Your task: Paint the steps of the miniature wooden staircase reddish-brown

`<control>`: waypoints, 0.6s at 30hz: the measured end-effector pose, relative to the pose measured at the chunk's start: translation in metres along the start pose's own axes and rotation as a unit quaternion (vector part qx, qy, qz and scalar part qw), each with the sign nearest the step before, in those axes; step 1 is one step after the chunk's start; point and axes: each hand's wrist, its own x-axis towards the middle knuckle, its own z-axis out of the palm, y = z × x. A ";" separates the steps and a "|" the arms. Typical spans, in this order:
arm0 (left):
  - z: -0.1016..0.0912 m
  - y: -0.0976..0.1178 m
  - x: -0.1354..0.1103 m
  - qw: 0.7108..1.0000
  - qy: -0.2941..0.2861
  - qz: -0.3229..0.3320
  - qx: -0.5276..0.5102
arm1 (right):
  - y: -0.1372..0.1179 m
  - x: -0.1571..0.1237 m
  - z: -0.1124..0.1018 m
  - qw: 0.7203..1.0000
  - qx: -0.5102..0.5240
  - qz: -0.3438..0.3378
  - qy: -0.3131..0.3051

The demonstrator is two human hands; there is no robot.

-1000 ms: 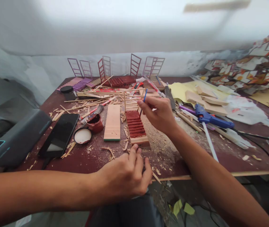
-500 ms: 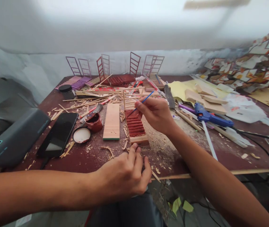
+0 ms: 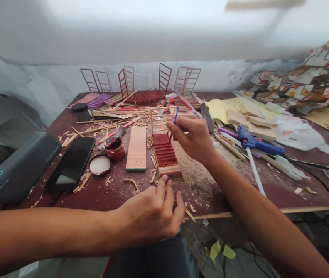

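A small wooden model stands in front of me, its ridged slats coated dark red. Its front block and the ladder-like frame at its back are bare wood. My right hand pinches a thin blue paintbrush, held steeply with its tip on the red slats near their right edge. With fingers loosely spread, my left hand rests its fingertips against the model's front edge. Left of the model lies a plain wooden board. Beyond that are an open jar of dark red paint and its upturned lid.
A phone and a grey box-like device lie at the left. To the right are a blue glue gun, wood blocks and a plastic bag. Several painted models stand by the wall; shavings litter the table.
My right hand has brought the brush tip toward the right edge of the slats and slightly nearer me. The brush is now more upright. My left hand has stayed in place.
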 end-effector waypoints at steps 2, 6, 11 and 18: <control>0.000 0.000 0.000 1.000 -0.001 -0.001 0.001 | -0.001 -0.001 0.001 1.000 0.008 0.005 -0.009; 0.000 -0.001 0.000 1.000 -0.003 0.000 0.000 | -0.003 -0.002 0.003 0.999 0.028 0.021 -0.020; -0.002 -0.001 0.001 1.000 -0.005 0.002 0.001 | -0.003 -0.004 0.007 0.997 0.067 0.034 -0.031; -0.001 -0.001 0.001 1.000 -0.004 0.001 0.004 | -0.002 -0.007 0.012 0.993 0.107 0.038 -0.042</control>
